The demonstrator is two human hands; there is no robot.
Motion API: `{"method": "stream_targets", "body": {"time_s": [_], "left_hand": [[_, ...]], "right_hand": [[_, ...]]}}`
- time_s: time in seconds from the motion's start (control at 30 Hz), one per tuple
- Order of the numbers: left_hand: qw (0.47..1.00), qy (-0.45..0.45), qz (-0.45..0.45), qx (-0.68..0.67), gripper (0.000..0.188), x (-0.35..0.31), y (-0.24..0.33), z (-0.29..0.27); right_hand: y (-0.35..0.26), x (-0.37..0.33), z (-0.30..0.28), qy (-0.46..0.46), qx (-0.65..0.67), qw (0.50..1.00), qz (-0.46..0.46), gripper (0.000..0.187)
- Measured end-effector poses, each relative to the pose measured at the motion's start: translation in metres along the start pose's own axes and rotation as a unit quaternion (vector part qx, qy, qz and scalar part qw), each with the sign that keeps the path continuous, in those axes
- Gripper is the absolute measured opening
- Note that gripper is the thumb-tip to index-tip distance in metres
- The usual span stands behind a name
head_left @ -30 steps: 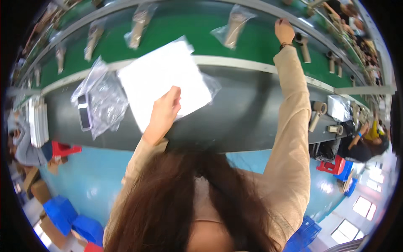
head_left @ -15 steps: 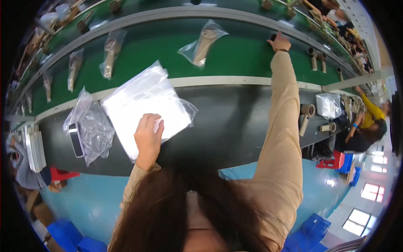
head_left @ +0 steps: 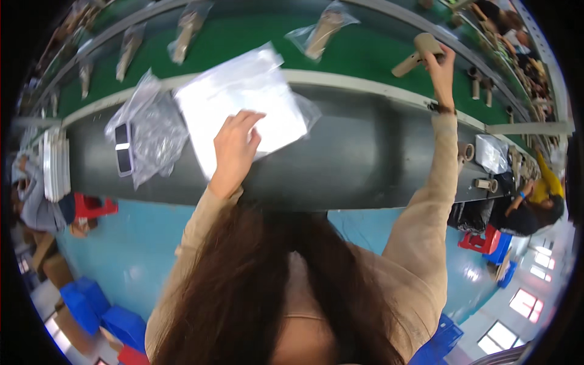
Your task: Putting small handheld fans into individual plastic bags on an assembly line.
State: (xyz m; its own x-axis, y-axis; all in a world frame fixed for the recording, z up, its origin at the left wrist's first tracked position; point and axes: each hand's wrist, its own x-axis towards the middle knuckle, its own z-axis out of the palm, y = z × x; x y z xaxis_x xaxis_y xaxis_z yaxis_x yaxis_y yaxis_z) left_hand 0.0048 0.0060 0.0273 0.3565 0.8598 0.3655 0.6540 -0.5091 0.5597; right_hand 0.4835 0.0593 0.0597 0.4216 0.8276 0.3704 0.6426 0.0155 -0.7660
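Observation:
Over the green conveyor belt (head_left: 371, 52), my right hand (head_left: 443, 72) grips a beige hair dryer (head_left: 428, 44) by its round head. Its handle points left and toward me. My left hand (head_left: 234, 146) rests over a stack of flat clear plastic bags (head_left: 240, 91), its fingers bent and thumb apart, holding nothing. The stack lies on the dark worktop (head_left: 347, 146) in front of the belt. A bagged hair dryer (head_left: 325, 33) lies on the belt left of my right hand.
More bagged hair dryers (head_left: 185, 36) lie along the belt at left. A phone (head_left: 124, 149) sits on crumpled plastic (head_left: 158, 131). At right are loose hair dryers (head_left: 485, 184) and a clear bag bundle (head_left: 491, 152). A co-worker in yellow sleeves (head_left: 550, 176) sits beyond.
My right hand has taken hold of the hair dryer and drawn it nearer, its arm now bent. My left hand stays over the bags. The whole view has shifted.

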Motion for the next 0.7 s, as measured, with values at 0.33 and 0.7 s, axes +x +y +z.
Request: {"method": "stream_targets", "body": {"time_s": [0.33, 0.7], "left_hand": [[0.967, -0.091, -0.036, -0.236, 0.038, -0.001, -0.007, -0.023], [0.955, -0.085, -0.052, -0.279, 0.040, -0.005, -0.006, -0.027]], "right_hand": [[-0.168, -0.248, 0.119, 0.039, 0.466, 0.884, 0.029, 0.072], [-0.172, -0.286, 0.141, 0.073, 0.400, 0.914, 0.010, 0.071]]}}
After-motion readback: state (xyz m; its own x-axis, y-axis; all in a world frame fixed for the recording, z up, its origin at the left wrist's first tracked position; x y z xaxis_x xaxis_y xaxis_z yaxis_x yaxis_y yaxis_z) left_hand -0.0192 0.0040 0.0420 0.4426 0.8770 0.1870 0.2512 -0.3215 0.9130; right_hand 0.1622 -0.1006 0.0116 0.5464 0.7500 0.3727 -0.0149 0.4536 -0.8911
